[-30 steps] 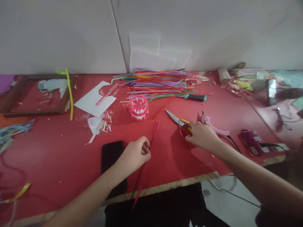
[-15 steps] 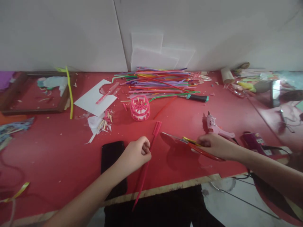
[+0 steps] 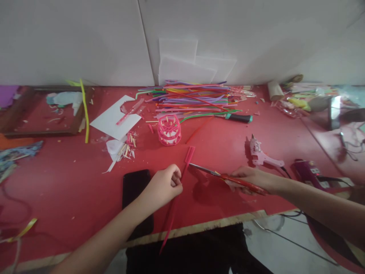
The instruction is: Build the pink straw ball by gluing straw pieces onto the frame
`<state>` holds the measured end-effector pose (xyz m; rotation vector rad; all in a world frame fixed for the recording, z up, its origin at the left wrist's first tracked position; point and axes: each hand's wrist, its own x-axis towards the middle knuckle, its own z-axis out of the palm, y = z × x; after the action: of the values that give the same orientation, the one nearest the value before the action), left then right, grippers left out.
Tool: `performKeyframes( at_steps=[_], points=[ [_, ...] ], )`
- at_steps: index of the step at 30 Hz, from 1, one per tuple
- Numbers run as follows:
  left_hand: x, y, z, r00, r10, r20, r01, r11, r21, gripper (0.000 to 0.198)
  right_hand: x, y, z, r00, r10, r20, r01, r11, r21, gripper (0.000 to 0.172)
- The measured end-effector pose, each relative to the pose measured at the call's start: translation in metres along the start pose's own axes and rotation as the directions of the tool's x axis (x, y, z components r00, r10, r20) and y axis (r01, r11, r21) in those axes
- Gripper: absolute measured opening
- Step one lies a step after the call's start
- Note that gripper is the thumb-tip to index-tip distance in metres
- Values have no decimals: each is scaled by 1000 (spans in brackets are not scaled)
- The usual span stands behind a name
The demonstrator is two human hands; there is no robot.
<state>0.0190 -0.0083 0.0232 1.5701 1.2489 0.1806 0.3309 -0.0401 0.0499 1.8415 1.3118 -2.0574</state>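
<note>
My left hand (image 3: 168,182) is closed in a pinch on a long pink pipe cleaner (image 3: 170,224). The stem's upper end looks doubled over, and its lower end hangs past the table edge. In my right hand (image 3: 246,179) is a pair of scissors (image 3: 209,171) with red and yellow handles. The blade tips are at the pipe cleaner, just below the doubled part; whether they touch it I cannot tell. Beyond my hands stands a small round pink basket-like piece (image 3: 169,130) with short sticks in it.
A phone (image 3: 137,190) lies under my left forearm. Further back are bundled coloured pipe cleaners (image 3: 196,101), a cutter knife (image 3: 238,118) and cut white paper (image 3: 114,121). A pink glue gun (image 3: 261,154) and a purple power strip (image 3: 309,175) are at right.
The scissors have moved left to the pipe cleaner, turned in my right hand, and their blades look closer together. My left hand has stayed in place.
</note>
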Motion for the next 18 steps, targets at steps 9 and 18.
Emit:
performKeyframes(
  at_steps=[9,18],
  points=[
    [0,1,0,1000,-2,6,2,1000,-12,19,0,-13,2,1000,-11,-16,10,998,-57,47],
    [1,1,0,1000,-3,7,3,1000,-15,19,-6,-17,-3,998,-46,46,56,969,-239,50]
  ],
)
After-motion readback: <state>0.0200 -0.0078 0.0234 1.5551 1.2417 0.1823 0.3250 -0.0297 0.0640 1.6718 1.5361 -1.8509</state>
